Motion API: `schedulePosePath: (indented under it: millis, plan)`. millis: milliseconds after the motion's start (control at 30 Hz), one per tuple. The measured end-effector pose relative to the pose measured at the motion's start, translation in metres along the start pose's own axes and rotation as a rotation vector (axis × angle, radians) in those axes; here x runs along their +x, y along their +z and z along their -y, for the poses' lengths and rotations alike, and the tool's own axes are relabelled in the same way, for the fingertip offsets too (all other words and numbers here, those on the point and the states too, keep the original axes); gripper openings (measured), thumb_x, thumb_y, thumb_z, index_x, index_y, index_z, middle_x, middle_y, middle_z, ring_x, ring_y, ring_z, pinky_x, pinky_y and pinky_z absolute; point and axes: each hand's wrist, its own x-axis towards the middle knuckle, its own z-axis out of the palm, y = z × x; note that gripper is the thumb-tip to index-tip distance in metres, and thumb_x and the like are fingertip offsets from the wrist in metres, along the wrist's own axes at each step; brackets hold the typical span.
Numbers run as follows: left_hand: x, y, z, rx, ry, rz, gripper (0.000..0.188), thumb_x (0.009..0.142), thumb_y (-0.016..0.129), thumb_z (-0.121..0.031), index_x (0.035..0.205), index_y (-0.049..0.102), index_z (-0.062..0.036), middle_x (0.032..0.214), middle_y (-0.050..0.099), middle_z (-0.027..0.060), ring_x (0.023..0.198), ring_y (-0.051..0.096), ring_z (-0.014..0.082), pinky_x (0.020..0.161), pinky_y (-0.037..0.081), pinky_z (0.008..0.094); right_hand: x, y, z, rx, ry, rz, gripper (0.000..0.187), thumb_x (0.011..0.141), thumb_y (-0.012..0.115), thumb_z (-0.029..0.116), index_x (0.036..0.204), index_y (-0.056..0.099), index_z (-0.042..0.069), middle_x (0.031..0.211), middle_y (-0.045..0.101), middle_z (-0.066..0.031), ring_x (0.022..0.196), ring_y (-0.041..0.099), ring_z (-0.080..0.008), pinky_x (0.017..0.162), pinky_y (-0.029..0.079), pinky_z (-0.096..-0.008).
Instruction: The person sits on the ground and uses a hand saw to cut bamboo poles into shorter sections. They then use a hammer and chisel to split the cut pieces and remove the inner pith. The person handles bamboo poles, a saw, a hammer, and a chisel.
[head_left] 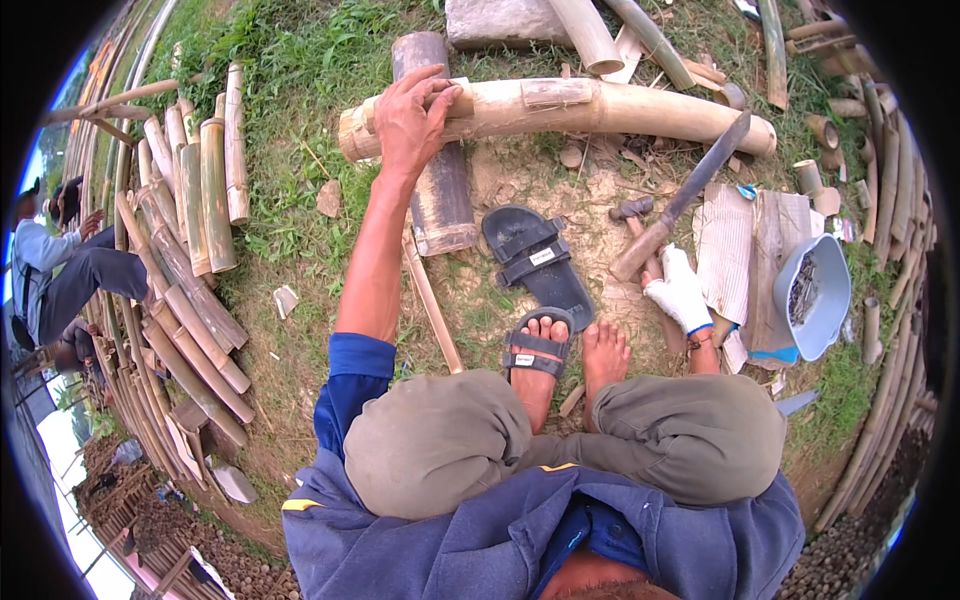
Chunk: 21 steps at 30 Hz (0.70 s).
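Note:
A thick, pale bamboo pole lies crosswise, its left part over a dark, weathered bamboo log. My bare left hand is closed over a short bamboo piece on the pole's left end, fingers curled round its edge. Low on the right, my right hand wears a white glove, with its fingers around the wooden handle of a hammer. Just beside the glove, a machete with a wooden handle slants across the hammer's handle, its tip near the pole. The glove partly hides the hammer's handle.
A black sandal lies before my feet. Right of the glove are cardboard and a blue-grey basin holding small dark nail-like pieces. Cut bamboo is piled left; a stone block sits ahead. Another person sits far left.

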Motion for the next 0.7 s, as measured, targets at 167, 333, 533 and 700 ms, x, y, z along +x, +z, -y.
schedulePosePath:
  millis: [167,333,533,700]
  plan:
    - [0.005,0.005,-0.003,0.01,0.015,0.027,0.02,0.097,0.079,-0.03,0.104,0.085,-0.0128,0.115,0.082,0.0037,0.113,0.074,0.0209,0.108,0.045,0.0376,-0.032,0.007,-0.029,1.044,0.431,0.395,0.055,0.101,0.071,0.027,0.143,0.049,0.0,0.103,0.063,-0.0115,0.084,0.066,-0.0244,0.071,0.052,-0.0377]
    - [-0.011,-0.002,0.004,-0.001,0.027,-0.048,0.02,0.097,0.079,-0.03,0.105,0.086,-0.0131,0.113,0.083,0.0022,0.114,0.074,0.0201,0.109,0.045,0.0393,-0.092,-0.042,0.012,0.868,0.511,0.334,0.029,0.11,0.059,0.02,0.136,0.053,0.01,0.085,0.063,-0.0006,0.056,0.056,-0.0116,0.051,0.048,-0.0281]
    - [-0.008,0.006,0.003,0.001,0.089,-0.02,0.019,0.098,0.077,-0.029,0.107,0.086,-0.014,0.118,0.082,0.0001,0.117,0.073,0.0192,0.114,0.042,0.0413,-0.119,0.168,0.142,-0.281,0.224,-0.172,0.027,0.106,0.052,0.028,0.131,0.058,0.018,0.143,0.064,-0.0074,0.128,0.062,-0.0371,0.095,0.053,-0.0574]
    - [-0.01,0.0,0.004,0.021,0.103,-0.018,0.018,0.101,0.075,-0.029,0.108,0.085,-0.0155,0.121,0.082,-0.0017,0.121,0.071,0.0186,0.121,0.036,0.0461,-0.129,0.207,0.106,-0.288,0.256,-0.056,0.033,0.111,0.049,0.031,0.14,0.055,0.016,0.144,0.066,-0.0059,0.127,0.064,-0.032,0.095,0.054,-0.0541]
